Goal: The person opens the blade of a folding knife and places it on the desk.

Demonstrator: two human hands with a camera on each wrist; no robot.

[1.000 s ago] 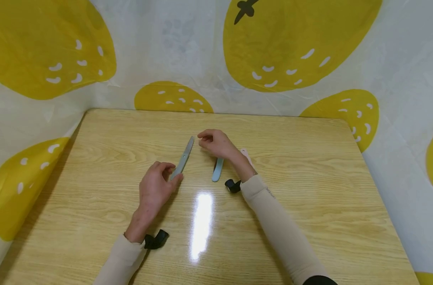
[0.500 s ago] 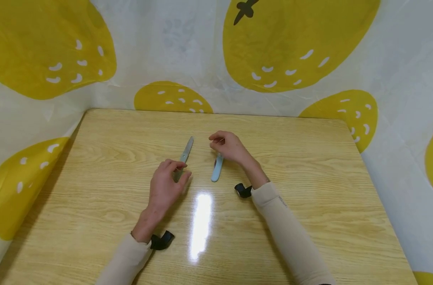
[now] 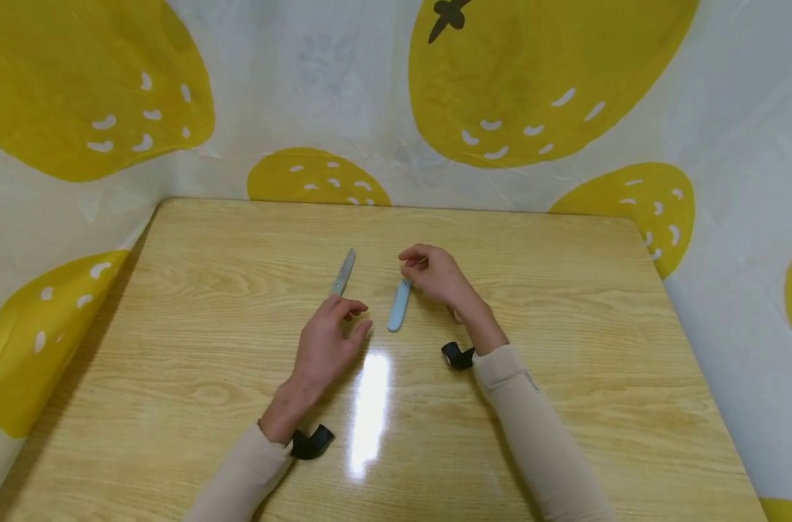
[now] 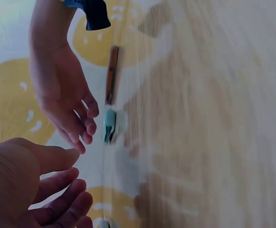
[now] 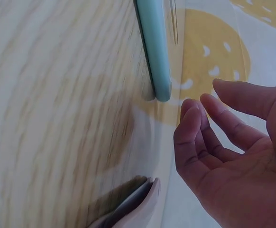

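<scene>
My left hand [image 3: 327,341], fingers loosely bent with nothing between them, overlaps the handle end of an unfolded pale-green folding knife [image 3: 345,272]. The knife's blade points toward the back of the table. To the right, a folded light-blue folding knife [image 3: 399,308] lies on the wood. Over its far end hovers my right hand [image 3: 438,274], fingers loosely curled and holding nothing. A third folding knife, pink [image 5: 138,204], lies below the right hand in the right wrist view; in the head view the right wrist mostly hides it.
The wooden table [image 3: 565,304] reaches back to a white curtain [image 3: 343,87] with large yellow fruit prints. Black wrist-camera mounts [image 3: 313,442] stick out from both wrists. Light glares off the table in front of the blue knife.
Both hands have moved to the right and slightly nearer. The left hand has come off the green knife's side and now covers its handle; more of the blue knife shows.
</scene>
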